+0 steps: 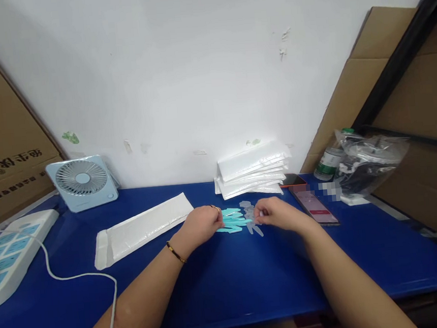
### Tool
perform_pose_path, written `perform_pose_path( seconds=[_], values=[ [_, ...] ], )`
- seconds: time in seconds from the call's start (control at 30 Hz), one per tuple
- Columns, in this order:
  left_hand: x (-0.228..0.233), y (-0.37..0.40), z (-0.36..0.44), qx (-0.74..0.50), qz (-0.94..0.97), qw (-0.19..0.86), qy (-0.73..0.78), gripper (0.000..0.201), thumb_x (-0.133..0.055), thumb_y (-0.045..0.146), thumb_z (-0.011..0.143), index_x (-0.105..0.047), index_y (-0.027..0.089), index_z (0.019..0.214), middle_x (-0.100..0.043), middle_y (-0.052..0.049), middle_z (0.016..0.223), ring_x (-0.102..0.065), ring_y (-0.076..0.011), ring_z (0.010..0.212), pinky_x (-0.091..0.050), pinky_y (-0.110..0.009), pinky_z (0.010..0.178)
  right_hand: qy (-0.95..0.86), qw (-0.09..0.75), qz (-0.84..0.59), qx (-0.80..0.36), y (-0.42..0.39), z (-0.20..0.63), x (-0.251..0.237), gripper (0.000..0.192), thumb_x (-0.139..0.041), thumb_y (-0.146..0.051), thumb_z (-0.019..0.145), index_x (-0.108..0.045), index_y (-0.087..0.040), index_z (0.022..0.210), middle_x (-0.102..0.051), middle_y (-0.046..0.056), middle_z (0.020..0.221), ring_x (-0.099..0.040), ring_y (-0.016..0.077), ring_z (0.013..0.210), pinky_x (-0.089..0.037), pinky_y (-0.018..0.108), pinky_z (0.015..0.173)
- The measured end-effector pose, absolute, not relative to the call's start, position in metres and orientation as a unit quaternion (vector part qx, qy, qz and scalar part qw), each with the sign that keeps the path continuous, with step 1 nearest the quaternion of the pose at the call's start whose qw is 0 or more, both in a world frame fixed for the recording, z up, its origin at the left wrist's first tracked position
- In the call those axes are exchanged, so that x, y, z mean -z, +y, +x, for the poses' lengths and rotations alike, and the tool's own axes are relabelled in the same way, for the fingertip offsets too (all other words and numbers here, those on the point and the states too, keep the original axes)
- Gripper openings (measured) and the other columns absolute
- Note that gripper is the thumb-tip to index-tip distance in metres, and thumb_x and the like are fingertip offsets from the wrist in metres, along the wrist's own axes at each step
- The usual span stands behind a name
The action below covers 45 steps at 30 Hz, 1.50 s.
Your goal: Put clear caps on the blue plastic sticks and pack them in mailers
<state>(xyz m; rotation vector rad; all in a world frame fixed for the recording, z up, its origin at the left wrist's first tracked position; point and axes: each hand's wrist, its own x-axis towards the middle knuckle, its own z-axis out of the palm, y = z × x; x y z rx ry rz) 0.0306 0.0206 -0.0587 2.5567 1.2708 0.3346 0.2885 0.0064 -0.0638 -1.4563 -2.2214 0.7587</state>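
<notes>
Fan [83,182], power strip [11,248], phone [316,206] around hands' teal strips [232,220].

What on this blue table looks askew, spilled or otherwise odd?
Little stands out. The flat white padded envelope lies slanted across the blue table, unlike the squared stack of white envelopes. The small turquoise and clear plastic pieces sit bunched between the left hand and right hand.

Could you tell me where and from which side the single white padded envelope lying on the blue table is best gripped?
Probably by the padded envelope's open flap end at lower left, coming from the near-left: it lies flat, and that thin flap overhangs free of the fan and the left hand.
</notes>
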Motion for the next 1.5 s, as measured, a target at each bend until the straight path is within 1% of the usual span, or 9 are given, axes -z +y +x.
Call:
perform_pose_path(
  seconds=[0.17,0.33,0.47,0.57,0.63,0.7,0.87,1.0,1.5],
  values=[
    [0.066,0.034,0.018,-0.25,0.818,0.273,0.44,0.02,-0.036,0.033,0.089,-0.051,0.02,0.087,-0.055,0.002,0.07,-0.047,-0.0122,0.059,-0.034,-0.023,0.055,-0.701,0.328,-0.539,-0.333,0.016,0.295,0.069,0.028,-0.061,-0.043,0.076,-0.063,-0.015,0.08,-0.059,0.0,0.06,-0.055,0.0116,0.048,-0.039,0.021,0.044],
    [0.072,0.036,0.021,-0.273,0.8,0.336,0.415,0.03,-0.034,0.041,0.089,-0.055,0.019,0.091,-0.048,0.003,0.067,-0.041,-0.0111,0.058,-0.032,-0.022,0.052,-0.668,0.437,-0.491,-0.349,0.017,0.288,0.071,0.033,-0.066,-0.043,0.073,-0.067,-0.016,0.092,-0.059,-0.001,0.058,-0.053,0.0103,0.046,-0.043,0.023,0.047],
    [0.073,0.036,0.022,-0.265,0.802,0.335,0.418,0.035,-0.034,0.043,0.088,-0.058,0.018,0.09,-0.051,0.001,0.07,-0.043,-0.0118,0.061,-0.033,-0.022,0.054,-0.598,0.471,-0.45,-0.468,0.019,0.281,0.075,0.036,-0.07,-0.042,0.07,-0.066,-0.014,0.092,-0.066,0.004,0.067,-0.065,0.017,0.062,-0.051,0.027,0.058],
    [0.075,0.036,0.022,-0.254,0.809,0.32,0.424,0.035,-0.034,0.043,0.088,-0.059,0.018,0.09,-0.051,0.002,0.069,-0.043,-0.0116,0.06,-0.033,-0.022,0.054,-0.568,0.509,-0.436,-0.477,0.019,0.276,0.077,0.03,-0.069,-0.043,0.072,-0.066,-0.014,0.082,-0.066,0.004,0.066,-0.062,0.0145,0.055,-0.048,0.025,0.051],
    [0.075,0.036,0.022,-0.242,0.816,0.307,0.427,0.035,-0.033,0.042,0.088,-0.058,0.018,0.09,-0.051,0.002,0.068,-0.043,-0.0117,0.059,-0.033,-0.022,0.054,-0.566,0.53,-0.431,-0.461,0.018,0.274,0.076,0.029,-0.069,-0.042,0.073,-0.065,-0.016,0.084,-0.063,0.001,0.062,-0.057,0.0114,0.047,-0.044,0.023,0.046],
    [0.075,0.036,0.022,-0.236,0.82,0.296,0.428,0.034,-0.033,0.041,0.089,-0.059,0.019,0.09,-0.052,0.002,0.069,-0.044,-0.0122,0.06,-0.034,-0.023,0.055,-0.563,0.539,-0.429,-0.457,0.017,0.274,0.075,0.03,-0.069,-0.041,0.072,-0.065,-0.017,0.089,-0.062,-0.001,0.06,-0.056,0.0107,0.044,-0.043,0.023,0.044],
    [0.073,0.033,0.023,-0.24,0.825,0.289,0.421,0.031,-0.033,0.037,0.089,-0.058,0.019,0.091,-0.058,0.0,0.077,-0.05,-0.0134,0.068,-0.038,-0.023,0.061,-0.54,0.528,-0.428,-0.497,0.018,0.274,0.075,0.033,-0.074,-0.039,0.068,-0.066,-0.014,0.088,-0.068,0.005,0.07,-0.066,0.0169,0.062,-0.05,0.026,0.056],
    [0.073,0.032,0.024,-0.233,0.832,0.28,0.418,0.031,-0.032,0.036,0.089,-0.058,0.019,0.091,-0.059,0.0,0.08,-0.052,-0.0138,0.071,-0.039,-0.023,0.063,-0.546,0.525,-0.428,-0.493,0.019,0.271,0.079,0.031,-0.072,-0.041,0.07,-0.065,-0.014,0.082,-0.067,0.003,0.066,-0.064,0.0143,0.055,-0.047,0.023,0.051],
    [0.069,0.03,0.027,-0.212,0.845,0.267,0.411,0.031,-0.031,0.034,0.089,-0.058,0.019,0.09,-0.059,0.0,0.076,-0.052,-0.014,0.07,-0.04,-0.023,0.063,-0.588,0.49,-0.433,-0.475,0.017,0.267,0.078,0.031,-0.068,-0.045,0.072,-0.063,-0.015,0.081,-0.064,0.002,0.063,-0.06,0.0123,0.049,-0.046,0.023,0.048]
  ],
)
